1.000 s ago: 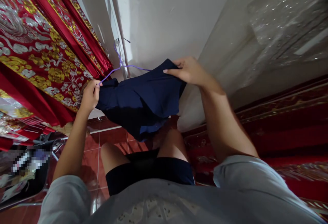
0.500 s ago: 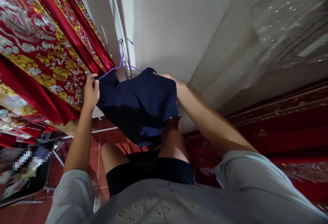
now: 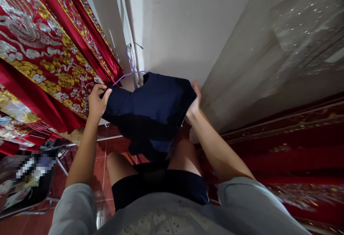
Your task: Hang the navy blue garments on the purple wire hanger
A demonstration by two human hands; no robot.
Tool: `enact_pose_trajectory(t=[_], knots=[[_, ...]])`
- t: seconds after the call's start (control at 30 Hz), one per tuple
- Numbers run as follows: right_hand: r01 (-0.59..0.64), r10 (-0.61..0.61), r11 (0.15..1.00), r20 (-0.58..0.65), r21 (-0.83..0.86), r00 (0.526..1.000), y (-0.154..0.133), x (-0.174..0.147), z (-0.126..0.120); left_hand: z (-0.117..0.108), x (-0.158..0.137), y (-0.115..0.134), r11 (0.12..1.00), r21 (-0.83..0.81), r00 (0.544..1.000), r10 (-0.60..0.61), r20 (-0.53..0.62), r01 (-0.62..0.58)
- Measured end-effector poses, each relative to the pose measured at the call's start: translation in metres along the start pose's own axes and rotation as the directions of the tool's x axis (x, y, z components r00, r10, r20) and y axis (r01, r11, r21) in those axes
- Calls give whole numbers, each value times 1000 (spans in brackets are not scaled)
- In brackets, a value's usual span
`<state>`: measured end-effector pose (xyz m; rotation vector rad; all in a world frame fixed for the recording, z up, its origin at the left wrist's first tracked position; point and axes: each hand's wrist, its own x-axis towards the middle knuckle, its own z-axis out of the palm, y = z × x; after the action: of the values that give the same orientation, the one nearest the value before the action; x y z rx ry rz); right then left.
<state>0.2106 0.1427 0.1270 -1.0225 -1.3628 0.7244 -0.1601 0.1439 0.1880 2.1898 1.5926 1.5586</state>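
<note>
Pale wall (image 3: 177, 23) behind. Red embroidered cloth (image 3: 60, 70) at left. Navy garment (image 3: 161, 100) before the wall, between the hands, on a purple hanger (image 3: 132, 67). Left hand (image 3: 96, 102): thumb and fingers pinched at one upper corner. Right hand (image 3: 196, 103): fingers fairly straight, at the opposite edge; cannot tell whether gripping.

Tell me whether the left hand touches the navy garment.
Touching: the head view shows the left hand pinching the navy garment at its upper corner.

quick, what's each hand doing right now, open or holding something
Left hand: closed on one shoulder of the navy garment.
Right hand: at the garment's opposite edge; grip cannot be told.
</note>
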Motion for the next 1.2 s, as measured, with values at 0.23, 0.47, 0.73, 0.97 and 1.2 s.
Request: enact_pose_trajectory(t=[0.23,0.47,0.73,0.97,1.2], knots=[[38,-38,992,-4,120,999,-31,36,-9,8,14,29,989,-40,987,145,73,-143],[204,-205,973,-3,110,979,-72,35,28,21,19,32,995,-50,996,82,-26,-83],[187,-279,960,687,208,671,-92,-37,36,6,-4,8,988,157,1000,-1,20,-2],[321,-251,944,796,75,551,-67,-39,36,-10,-24,55,955,-283,813,232,534,-87],[313,-212,946,580,-79,787,10,-3,43,-23,-45,119,888,-449,715,374,590,-94]])
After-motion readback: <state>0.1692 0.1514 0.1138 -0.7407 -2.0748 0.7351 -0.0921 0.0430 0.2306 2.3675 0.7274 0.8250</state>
